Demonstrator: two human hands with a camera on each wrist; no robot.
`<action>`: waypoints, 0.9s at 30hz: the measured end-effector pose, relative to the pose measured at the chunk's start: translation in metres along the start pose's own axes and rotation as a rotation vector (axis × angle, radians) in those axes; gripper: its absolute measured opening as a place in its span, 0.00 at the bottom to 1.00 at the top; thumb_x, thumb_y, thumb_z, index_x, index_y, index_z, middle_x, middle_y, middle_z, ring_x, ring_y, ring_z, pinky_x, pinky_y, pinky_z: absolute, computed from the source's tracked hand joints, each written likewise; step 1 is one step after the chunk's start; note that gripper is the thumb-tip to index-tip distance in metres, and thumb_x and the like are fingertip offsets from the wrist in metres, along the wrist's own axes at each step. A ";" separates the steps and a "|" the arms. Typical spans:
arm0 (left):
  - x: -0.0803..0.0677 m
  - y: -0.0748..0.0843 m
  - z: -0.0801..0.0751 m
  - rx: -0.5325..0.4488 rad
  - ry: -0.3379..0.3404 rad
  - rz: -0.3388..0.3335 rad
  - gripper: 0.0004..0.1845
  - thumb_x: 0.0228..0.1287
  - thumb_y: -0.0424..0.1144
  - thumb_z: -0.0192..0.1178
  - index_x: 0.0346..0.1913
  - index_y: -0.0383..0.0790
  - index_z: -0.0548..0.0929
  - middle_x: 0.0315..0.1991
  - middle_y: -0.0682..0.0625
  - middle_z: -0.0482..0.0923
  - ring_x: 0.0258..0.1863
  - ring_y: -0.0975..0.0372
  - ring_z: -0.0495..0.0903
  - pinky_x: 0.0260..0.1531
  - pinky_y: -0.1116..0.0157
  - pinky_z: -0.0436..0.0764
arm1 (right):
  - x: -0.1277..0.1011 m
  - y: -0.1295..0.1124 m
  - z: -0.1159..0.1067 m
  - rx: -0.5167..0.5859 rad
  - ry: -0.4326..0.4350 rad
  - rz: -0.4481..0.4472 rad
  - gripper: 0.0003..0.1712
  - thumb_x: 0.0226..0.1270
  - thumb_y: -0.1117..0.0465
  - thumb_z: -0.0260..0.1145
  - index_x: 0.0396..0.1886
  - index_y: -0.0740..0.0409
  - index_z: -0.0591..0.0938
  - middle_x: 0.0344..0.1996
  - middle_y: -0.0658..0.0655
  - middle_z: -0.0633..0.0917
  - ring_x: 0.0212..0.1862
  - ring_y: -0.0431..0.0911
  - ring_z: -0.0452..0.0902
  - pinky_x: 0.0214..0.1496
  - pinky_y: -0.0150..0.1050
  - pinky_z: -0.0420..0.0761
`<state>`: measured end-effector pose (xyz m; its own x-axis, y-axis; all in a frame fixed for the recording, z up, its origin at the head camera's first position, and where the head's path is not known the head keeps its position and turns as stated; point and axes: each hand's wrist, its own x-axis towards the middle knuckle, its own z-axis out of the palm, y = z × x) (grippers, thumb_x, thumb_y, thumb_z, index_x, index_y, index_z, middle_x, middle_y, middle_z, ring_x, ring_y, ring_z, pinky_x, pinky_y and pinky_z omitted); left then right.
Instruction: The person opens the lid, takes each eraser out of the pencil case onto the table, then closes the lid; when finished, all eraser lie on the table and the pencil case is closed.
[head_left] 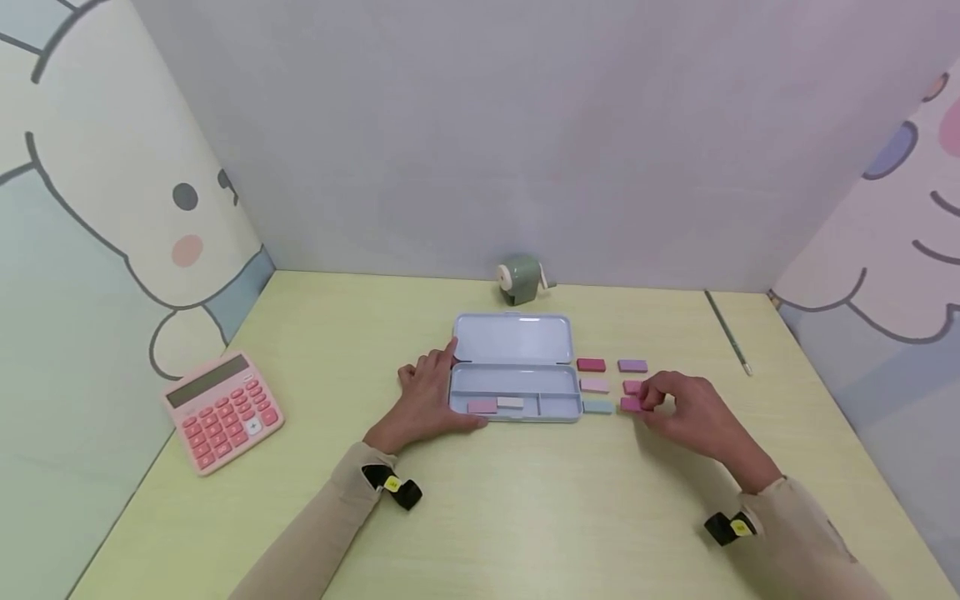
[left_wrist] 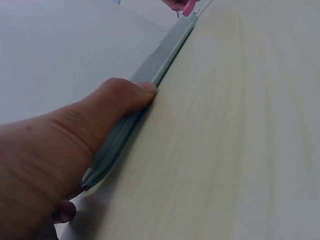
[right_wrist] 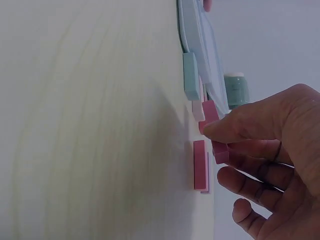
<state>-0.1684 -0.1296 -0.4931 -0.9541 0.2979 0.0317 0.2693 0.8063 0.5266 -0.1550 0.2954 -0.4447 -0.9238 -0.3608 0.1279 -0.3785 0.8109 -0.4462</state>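
A pale blue pencil tin [head_left: 558, 406] lies open on the yellow-green table, lid [head_left: 513, 337] folded back. A pink eraser [head_left: 482, 407] and a beige eraser [head_left: 510, 402] lie in its tray. My left hand [head_left: 438, 392] lies flat at the tin's left end, its thumb [left_wrist: 125, 95] pressed against the front edge [left_wrist: 165, 55]. My right hand [head_left: 647, 402] pinches a pink eraser [right_wrist: 221, 152] between thumb and forefinger, just off the table. Another pink eraser [right_wrist: 199, 165] lies flat beside it. Red [head_left: 591, 365], purple [head_left: 632, 365], light pink [head_left: 594, 386] and teal [head_left: 598, 407] erasers lie right of the tin.
A pink calculator [head_left: 222, 411] sits at the table's left edge. A green pencil sharpener [head_left: 521, 279] stands behind the tin by the back wall. A pencil [head_left: 727, 332] lies at the far right. Patterned panels wall in both sides.
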 end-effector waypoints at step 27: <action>-0.001 -0.001 -0.001 -0.014 -0.002 0.000 0.76 0.44 0.70 0.80 0.88 0.40 0.47 0.72 0.37 0.70 0.66 0.45 0.69 0.63 0.38 0.55 | -0.008 0.017 0.003 0.003 -0.057 0.076 0.10 0.63 0.67 0.79 0.36 0.49 0.87 0.36 0.48 0.87 0.41 0.44 0.75 0.41 0.35 0.76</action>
<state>-0.1682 -0.1308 -0.4924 -0.9539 0.2987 0.0300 0.2671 0.7992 0.5385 -0.1544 0.3110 -0.4557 -0.9450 -0.3242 0.0430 -0.3073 0.8355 -0.4555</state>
